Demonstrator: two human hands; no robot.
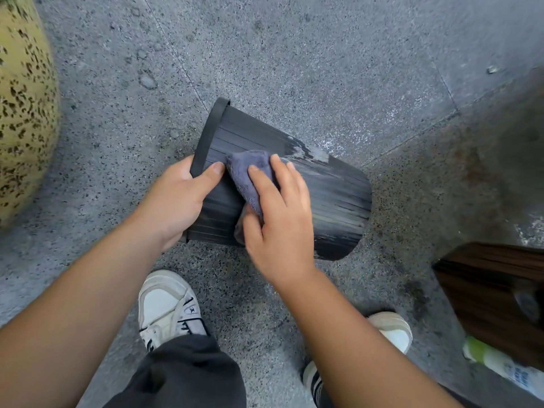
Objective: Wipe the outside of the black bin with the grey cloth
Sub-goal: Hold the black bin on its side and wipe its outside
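In the head view, the black ribbed bin (323, 198) is lying tipped on its side over the speckled grey stone floor (294, 54), its rim pointing left. The left hand (176, 201) is gripping that rim, thumb curled over the outside wall. The right hand (282, 219) is pressing the grey cloth (250, 172) flat against the bin's side with straight fingers, beside whitish smears (312, 154); white sneakers (167, 307) are standing just below.

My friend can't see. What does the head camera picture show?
A person's right hand presses a grey cloth against the ribbed side of a black bin tipped on its side, while the left hand grips its rim. White smears streak the bin above a speckled stone floor.
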